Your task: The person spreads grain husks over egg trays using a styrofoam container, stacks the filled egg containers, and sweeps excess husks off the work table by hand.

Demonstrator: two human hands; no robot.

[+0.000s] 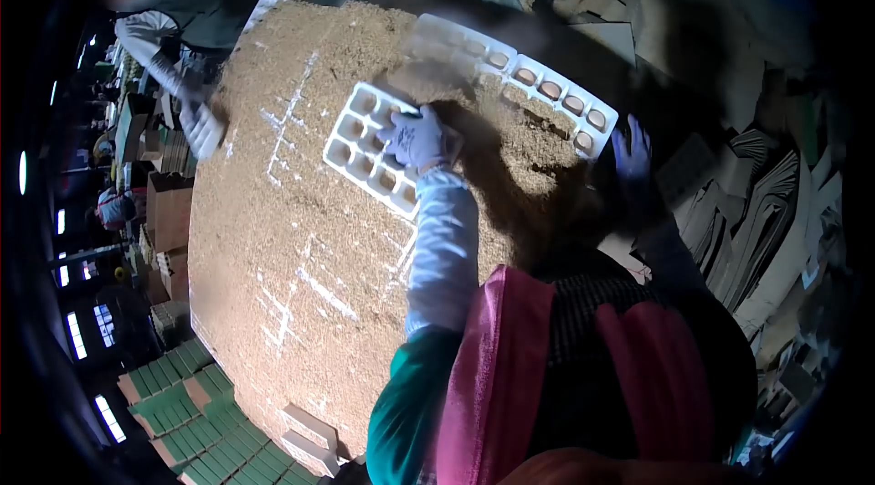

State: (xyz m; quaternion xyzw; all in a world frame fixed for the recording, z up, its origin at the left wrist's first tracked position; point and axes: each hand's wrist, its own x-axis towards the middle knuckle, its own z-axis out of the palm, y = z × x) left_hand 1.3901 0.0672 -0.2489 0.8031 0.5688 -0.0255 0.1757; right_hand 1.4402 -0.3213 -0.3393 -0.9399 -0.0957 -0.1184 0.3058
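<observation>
My left hand [417, 139], in a pale glove, lies over the right part of a white tray with square cells [357, 173]. Its fingers stretch left across the dividers, and loose tan granules sit in the cells. Beyond it, a longer white tray [513, 58] has openings filled with tan material and is partly buried in a heap of granules [538, 152]. My right hand [631, 152], in a bluish glove and in shade, is at that tray's right end with its fingers apart. Whether it touches the rim I cannot tell.
Tan granules cover the wide table [246, 239], with white streaks showing through. At the left edge another person's gloved hand [202, 128] rests on them. Green-topped boxes [210, 417] stand at lower left. Folded cardboard [756, 211] is piled on the right.
</observation>
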